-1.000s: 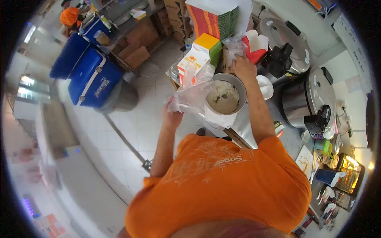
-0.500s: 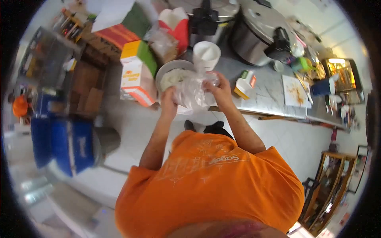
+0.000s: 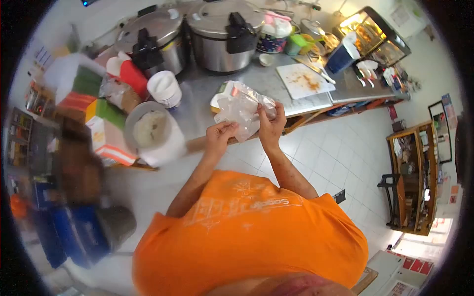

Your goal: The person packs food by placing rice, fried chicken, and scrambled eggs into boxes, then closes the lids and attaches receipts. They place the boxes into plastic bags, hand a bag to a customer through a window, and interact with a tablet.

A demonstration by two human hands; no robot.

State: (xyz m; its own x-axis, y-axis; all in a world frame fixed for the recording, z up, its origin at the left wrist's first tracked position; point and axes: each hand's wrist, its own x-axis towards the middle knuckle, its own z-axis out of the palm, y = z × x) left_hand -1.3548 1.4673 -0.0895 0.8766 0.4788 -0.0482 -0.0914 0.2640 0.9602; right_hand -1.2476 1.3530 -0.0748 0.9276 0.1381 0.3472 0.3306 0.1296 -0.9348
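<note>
A clear plastic bag [image 3: 242, 109] hangs crumpled between my two hands, over the front edge of the metal counter [image 3: 193, 106]. My left hand [image 3: 221, 135] pinches its lower left side. At its right side, the fingers of my right hand [image 3: 271, 121] are closed on the plastic. Behind the bag, partly covered by it, is a small white and yellow device [image 3: 222, 94]. A round bowl [image 3: 129, 129] with white contents stands to the left, near a stack of white cups [image 3: 164, 89].
Two large metal cookers [image 3: 220, 37] stand at the back. A white cutting board [image 3: 305, 81] with brown crumbs lies to the right, before a lit glass display case [image 3: 374, 35]. Boxes [image 3: 109, 134] crowd the left end. A blue bin [image 3: 81, 236] is at lower left.
The view has swung toward the right side of the counter. Both hands have moved away from the bowl with the bag, which now hangs in front of the white and yellow device.
</note>
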